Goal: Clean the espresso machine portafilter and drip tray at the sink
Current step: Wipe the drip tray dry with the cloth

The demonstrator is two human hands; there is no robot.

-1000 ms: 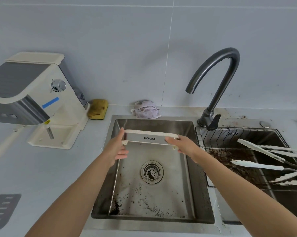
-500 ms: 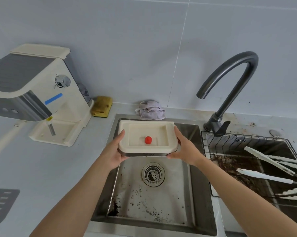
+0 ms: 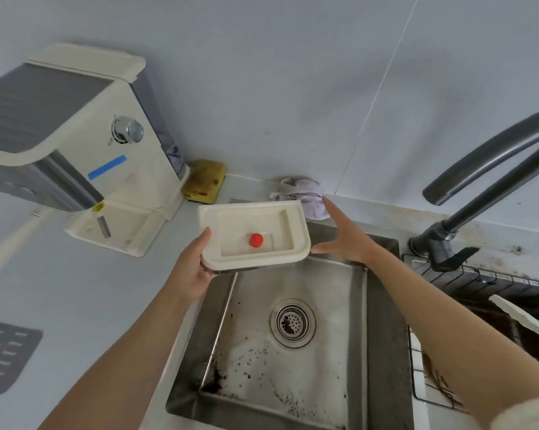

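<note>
Left hand (image 3: 193,268) fingers clamped on the cream drip tray (image 3: 246,259), red float (image 3: 256,240) inside, over the sink (image 3: 383,336); right hand (image 3: 345,240) fingers splayed straight just beside its opposite edge

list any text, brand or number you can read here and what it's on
Nothing here reads as legible text.
Yellow sticker on the espresso machine: too small to read.
Marks around its silver knob: too blurred to read.
Blue tape on its side: no writing shows.
Drip tray: no lettering on the faces in view.
</note>
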